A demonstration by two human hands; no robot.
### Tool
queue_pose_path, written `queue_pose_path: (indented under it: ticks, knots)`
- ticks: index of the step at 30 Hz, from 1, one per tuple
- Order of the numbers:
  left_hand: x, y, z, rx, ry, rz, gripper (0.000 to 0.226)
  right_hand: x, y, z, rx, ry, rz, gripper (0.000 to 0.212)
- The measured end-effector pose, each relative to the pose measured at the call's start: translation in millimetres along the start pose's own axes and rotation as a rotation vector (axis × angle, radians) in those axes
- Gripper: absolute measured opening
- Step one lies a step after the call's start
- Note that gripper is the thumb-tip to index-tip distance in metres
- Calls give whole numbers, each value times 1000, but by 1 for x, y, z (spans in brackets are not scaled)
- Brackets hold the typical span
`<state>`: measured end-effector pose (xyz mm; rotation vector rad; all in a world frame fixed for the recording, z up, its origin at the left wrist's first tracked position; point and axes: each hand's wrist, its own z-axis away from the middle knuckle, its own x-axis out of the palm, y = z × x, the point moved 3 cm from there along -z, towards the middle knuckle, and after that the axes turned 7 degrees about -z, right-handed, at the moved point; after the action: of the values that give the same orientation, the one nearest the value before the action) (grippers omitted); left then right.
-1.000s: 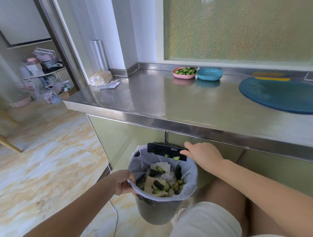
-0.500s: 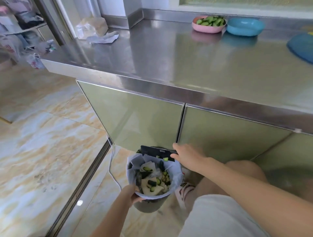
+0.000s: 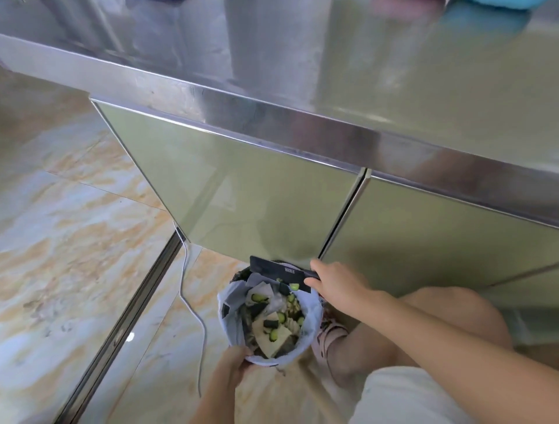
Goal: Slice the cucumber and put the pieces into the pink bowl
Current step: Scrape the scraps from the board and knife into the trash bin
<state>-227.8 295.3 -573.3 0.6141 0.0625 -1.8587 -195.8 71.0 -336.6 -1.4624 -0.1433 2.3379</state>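
Down by the floor, the right hand grips the handle of a black knife, fingers curled round it. The blade lies flat over the far rim of a bin. A few green cucumber bits cling to the blade's near edge, above the bin's mouth. The left hand holds the bin's near rim, thumb on the pale liner and fingers wrapped below it. More cucumber pieces lie inside the bin among crumpled paper and dark peel.

The bin stands in front of green cabinet doors, under the steel desk. A pink blur shows at the desk's far edge, too smeared to tell bowl from reflection, and a blue shape lies just to its right. A white cable trails across the floor left of the bin. A sandalled foot rests just beside the bin on the right.
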Motion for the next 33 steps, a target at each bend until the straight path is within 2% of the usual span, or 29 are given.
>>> queue_pose_path:
  ticks: [1,2,3,5,7,9,10,12,14,16,18,20,25,31,33]
  knots:
    - [1,6,15,-115,-172,102,31,1,-1,0,-1,-4,-2,24]
    - [-1,21,25,-65,-275,42,24,0,-1,1,-3,1,-8,24]
    - [-7,25,23,-48,-301,186,18,0,-1,1,-8,8,-17,24]
    - [-22,31,29,-21,-292,275,14,0,0,2,-5,12,-31,24]
    - [-26,41,36,-6,-293,214,11,-2,-2,2,5,8,-43,25]
    - [-40,59,45,52,-248,96,24,-3,-5,4,25,-16,-59,24]
    - [-48,69,47,126,-158,-13,36,-3,-7,5,41,-30,-76,24]
    - [-60,88,64,353,54,-194,61,-5,-11,10,72,-60,-123,25]
    - [-57,100,107,779,267,-339,75,-7,-15,18,100,-86,-151,27]
    - [-43,98,152,1184,368,-440,81,-11,-19,25,127,-92,-168,30]
    - [-22,86,178,1374,431,-565,90,-13,-22,32,150,-79,-180,35]
    - [-5,76,189,1413,469,-667,102,-17,-25,39,162,-47,-194,38]
    - [4,72,198,1305,532,-749,115,-27,-31,55,157,-4,-213,41]
    - [-3,77,208,1335,596,-738,109,-39,-30,72,87,34,-196,43]
    - [-6,81,209,1297,610,-726,107,-44,-29,77,57,55,-185,43]
